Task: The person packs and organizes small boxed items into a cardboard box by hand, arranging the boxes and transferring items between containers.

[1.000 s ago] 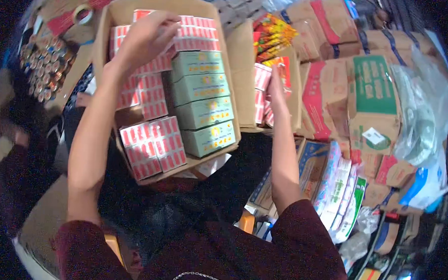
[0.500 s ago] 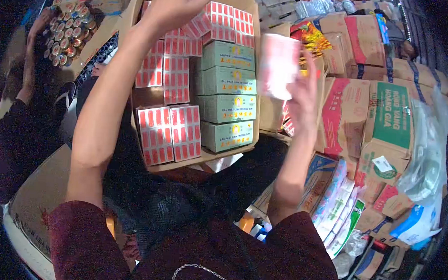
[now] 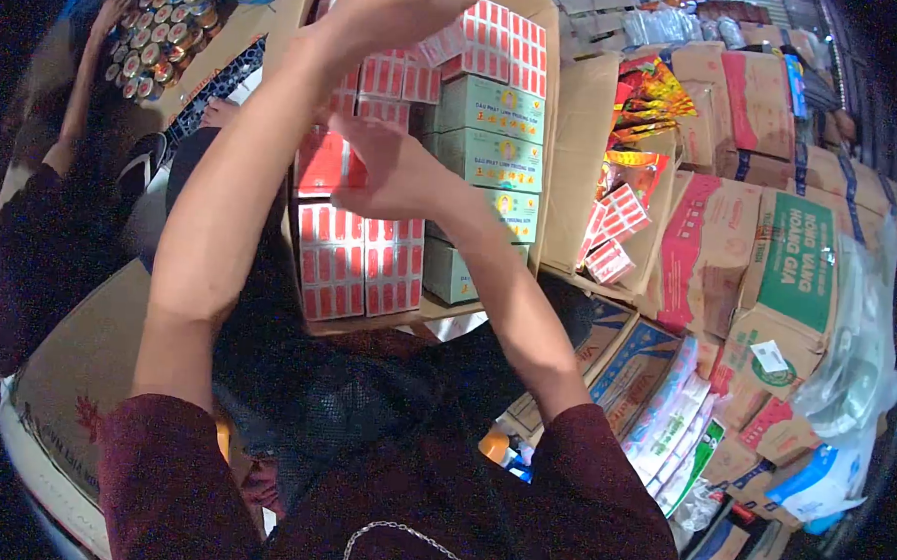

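An open cardboard carton (image 3: 568, 135) stands before me, holding wrapped packs of small red-and-white boxes (image 3: 331, 260) and a column of green boxes (image 3: 494, 160) printed with yellow labels. Inside its left half, my right hand (image 3: 388, 169) grips a red pack (image 3: 323, 166) just above the two front packs. Thumb and fingers lie on either side of that pack. Over the carton's far end is my left hand (image 3: 425, 9), its fingers curled and partly cut off by the frame edge. A tilted red-and-white pack (image 3: 443, 46) lies just below it; whether they touch, I cannot tell.
Right of the carton, another open box (image 3: 656, 219) holds red-and-yellow packets (image 3: 657, 99) and small red packs (image 3: 619, 222). Stacked cartons (image 3: 798, 255) and plastic bags (image 3: 851, 338) fill the right side. At upper left, another person's hand (image 3: 115, 7) is beside several lidded jars (image 3: 164, 42).
My right hand has carried a red-and-white pack from beyond the carton's right edge leftward, down into its left part. The whole view has shifted slightly, and my left hand stays over the far end.
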`<state>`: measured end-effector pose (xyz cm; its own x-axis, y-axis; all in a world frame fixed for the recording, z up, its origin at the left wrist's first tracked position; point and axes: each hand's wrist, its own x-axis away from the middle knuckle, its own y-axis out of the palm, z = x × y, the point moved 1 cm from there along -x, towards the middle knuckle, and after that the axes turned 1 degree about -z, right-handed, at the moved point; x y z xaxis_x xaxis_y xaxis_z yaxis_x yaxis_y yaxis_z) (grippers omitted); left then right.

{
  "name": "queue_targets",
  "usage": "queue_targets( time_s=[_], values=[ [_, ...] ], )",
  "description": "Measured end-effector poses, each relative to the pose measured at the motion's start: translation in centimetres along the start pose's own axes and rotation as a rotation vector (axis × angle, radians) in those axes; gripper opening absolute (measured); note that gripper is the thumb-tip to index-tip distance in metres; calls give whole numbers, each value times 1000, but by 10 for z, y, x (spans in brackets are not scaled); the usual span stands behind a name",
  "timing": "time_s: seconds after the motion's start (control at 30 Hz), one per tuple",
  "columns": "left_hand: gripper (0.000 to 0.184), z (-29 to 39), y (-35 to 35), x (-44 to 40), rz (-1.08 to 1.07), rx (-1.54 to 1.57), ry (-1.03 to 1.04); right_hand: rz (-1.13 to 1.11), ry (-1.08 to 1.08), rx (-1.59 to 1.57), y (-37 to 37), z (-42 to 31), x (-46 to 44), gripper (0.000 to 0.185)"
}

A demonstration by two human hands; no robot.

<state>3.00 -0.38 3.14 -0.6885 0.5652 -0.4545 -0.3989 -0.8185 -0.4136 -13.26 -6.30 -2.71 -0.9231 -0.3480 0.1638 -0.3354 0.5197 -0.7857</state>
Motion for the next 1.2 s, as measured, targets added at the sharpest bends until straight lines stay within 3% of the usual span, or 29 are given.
queue_targets(
  time_s=[0.1,0.23,0.4,0.5,0.57,0.63,0.7,0.73,0.77,0.8,0.87,0.9,1.0,1.03,1.13,1.2],
  values=[
    [29,-5,0,-1,-40,-11,36,-23,274,-348,-8,5,-6,70],
    [28,-5,1,-3,-87,-42,2,64,277,-74,-7,20,3,55],
    [29,-4,10,-7,-109,-97,-13,126,307,-307,12,14,11,44],
    [27,2,11,-4,-83,-241,81,431,124,-230,23,24,21,41],
    [34,-36,27,-2,-233,-35,-40,510,196,-231,-9,14,50,41],
    [27,-42,30,3,-93,90,55,587,261,-336,-36,-2,75,42],
    [27,-39,34,1,-91,134,59,872,256,-580,-54,21,125,39],
    [27,-40,33,2,-92,155,43,1076,428,-499,-62,33,147,32],
    [27,-41,31,1,-91,172,24,1167,609,-158,-77,39,173,32],
    [27,-41,31,2,-89,173,22,1312,514,-195,-81,66,205,32],
    [26,-36,36,1,-121,195,103,1280,776,-265,-84,96,266,41],
    [25,-36,37,0,-135,204,144,1276,771,-268,-77,104,276,41],
    [25,-43,46,3,-112,261,200,944,1108,-386,-59,114,298,56],
    [25,-42,47,3,-104,291,229,940,1103,-387,-63,111,296,56],
    [27,-35,42,5,-118,222,113,627,1126,-206,-64,104,282,64],
    [28,-31,34,9,-124,171,46,698,1146,-197,-47,118,288,63]
  ],
)
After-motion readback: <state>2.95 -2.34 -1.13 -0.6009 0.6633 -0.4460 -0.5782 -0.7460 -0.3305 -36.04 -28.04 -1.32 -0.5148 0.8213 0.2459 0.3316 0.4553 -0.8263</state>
